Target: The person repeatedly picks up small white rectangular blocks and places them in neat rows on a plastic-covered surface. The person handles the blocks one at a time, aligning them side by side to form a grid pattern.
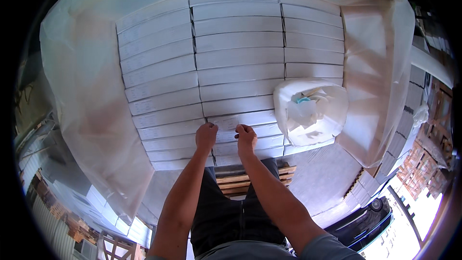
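Observation:
Long, flat white boxes (pixel 240 71) stand packed in three columns in front of me. Over the near end of the middle column, my left hand (pixel 206 136) is closed, its fingertips pressed together beside the gap between the left and middle columns. A short way to its right my right hand (pixel 246 138) is closed too, thumb and fingers curled in. Faint print marks the pale surface between the hands. Whether a thin label or sheet is pinched there I cannot make out.
A white plastic bag (pixel 284 115) with scraps and a teal piece inside sits on the right-hand boxes. Translucent plastic sheeting (pixel 91 91) rises around the stack. A wooden pallet (pixel 231 183) shows by my legs; a dark car (pixel 363 224) is at the lower right.

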`<action>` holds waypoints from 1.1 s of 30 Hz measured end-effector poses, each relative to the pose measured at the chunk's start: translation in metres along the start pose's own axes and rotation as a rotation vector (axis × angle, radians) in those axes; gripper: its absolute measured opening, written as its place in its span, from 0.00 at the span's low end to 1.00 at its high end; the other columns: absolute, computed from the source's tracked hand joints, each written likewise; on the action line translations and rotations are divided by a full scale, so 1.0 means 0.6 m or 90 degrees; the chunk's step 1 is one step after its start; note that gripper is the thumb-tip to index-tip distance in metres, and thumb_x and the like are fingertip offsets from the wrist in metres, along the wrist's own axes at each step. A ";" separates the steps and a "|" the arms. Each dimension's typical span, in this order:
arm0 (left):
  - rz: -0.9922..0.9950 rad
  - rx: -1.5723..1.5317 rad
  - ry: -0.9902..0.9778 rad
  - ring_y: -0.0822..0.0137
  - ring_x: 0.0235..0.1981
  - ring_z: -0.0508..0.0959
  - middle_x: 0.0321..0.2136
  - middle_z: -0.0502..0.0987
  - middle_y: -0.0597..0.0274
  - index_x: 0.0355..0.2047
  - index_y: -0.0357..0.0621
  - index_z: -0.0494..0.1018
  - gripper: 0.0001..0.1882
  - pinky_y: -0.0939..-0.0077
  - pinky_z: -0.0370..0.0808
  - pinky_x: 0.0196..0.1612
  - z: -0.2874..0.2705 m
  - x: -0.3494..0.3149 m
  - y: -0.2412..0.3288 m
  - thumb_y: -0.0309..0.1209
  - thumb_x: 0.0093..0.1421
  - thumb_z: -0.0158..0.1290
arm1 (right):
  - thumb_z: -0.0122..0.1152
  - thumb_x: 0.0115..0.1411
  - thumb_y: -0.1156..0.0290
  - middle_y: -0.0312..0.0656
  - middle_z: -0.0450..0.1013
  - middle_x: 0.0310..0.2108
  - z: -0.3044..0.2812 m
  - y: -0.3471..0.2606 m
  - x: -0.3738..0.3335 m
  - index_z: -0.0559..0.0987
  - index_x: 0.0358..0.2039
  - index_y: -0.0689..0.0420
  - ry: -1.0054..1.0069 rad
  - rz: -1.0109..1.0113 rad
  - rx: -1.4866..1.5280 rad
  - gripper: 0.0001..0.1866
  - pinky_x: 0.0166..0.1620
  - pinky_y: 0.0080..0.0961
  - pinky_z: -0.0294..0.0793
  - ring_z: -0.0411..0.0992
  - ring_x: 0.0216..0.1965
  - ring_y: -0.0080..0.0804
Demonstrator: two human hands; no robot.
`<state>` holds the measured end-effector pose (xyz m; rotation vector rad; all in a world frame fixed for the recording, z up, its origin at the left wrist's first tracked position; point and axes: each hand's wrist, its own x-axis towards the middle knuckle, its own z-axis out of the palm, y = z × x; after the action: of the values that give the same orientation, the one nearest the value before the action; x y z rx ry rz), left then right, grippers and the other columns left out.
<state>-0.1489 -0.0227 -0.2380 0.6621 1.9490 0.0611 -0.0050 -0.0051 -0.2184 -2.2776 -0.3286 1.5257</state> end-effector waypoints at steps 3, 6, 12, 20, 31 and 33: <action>0.008 0.016 0.013 0.50 0.36 0.79 0.32 0.80 0.48 0.36 0.39 0.79 0.17 0.62 0.74 0.42 0.005 0.004 -0.003 0.40 0.55 0.52 | 0.60 0.56 0.68 0.38 0.75 0.24 0.007 0.016 0.010 0.79 0.34 0.64 0.020 0.003 -0.006 0.12 0.28 0.21 0.69 0.70 0.21 0.24; 0.023 0.047 0.012 0.48 0.39 0.78 0.36 0.79 0.47 0.36 0.42 0.80 0.17 0.57 0.73 0.44 0.007 0.011 -0.009 0.40 0.55 0.51 | 0.60 0.56 0.67 0.38 0.75 0.24 0.014 0.017 0.010 0.79 0.35 0.64 0.035 0.004 -0.019 0.12 0.27 0.21 0.69 0.71 0.21 0.23; -0.009 0.079 0.001 0.47 0.41 0.77 0.38 0.78 0.48 0.37 0.44 0.80 0.16 0.55 0.72 0.45 0.003 0.008 0.007 0.40 0.55 0.49 | 0.61 0.56 0.66 0.38 0.75 0.23 0.018 0.016 0.007 0.79 0.35 0.62 0.053 -0.027 -0.100 0.12 0.27 0.22 0.70 0.72 0.21 0.23; -0.039 0.087 0.013 0.47 0.42 0.77 0.39 0.78 0.49 0.38 0.44 0.80 0.17 0.55 0.72 0.46 0.000 0.003 0.022 0.40 0.56 0.48 | 0.60 0.55 0.55 0.46 0.77 0.31 0.017 -0.007 -0.004 0.78 0.34 0.58 0.118 -0.083 -0.402 0.18 0.42 0.35 0.72 0.75 0.37 0.42; -0.034 0.039 0.005 0.44 0.41 0.77 0.37 0.79 0.47 0.36 0.43 0.79 0.17 0.53 0.72 0.45 0.010 0.002 -0.011 0.40 0.57 0.46 | 0.59 0.56 0.62 0.43 0.78 0.25 0.036 -0.005 0.044 0.81 0.34 0.60 -0.301 -0.061 -0.077 0.14 0.33 0.25 0.74 0.76 0.26 0.27; -0.090 0.069 0.053 0.44 0.41 0.77 0.36 0.79 0.46 0.36 0.41 0.78 0.17 0.52 0.72 0.45 -0.002 -0.010 0.001 0.40 0.58 0.46 | 0.59 0.56 0.64 0.41 0.78 0.26 0.070 0.010 0.064 0.81 0.33 0.62 -0.348 -0.103 -0.149 0.14 0.34 0.24 0.75 0.76 0.27 0.26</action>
<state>-0.1478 -0.0249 -0.2325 0.5985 2.0861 -0.1061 -0.0291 0.0124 -0.2669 -1.8886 -0.8557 2.0912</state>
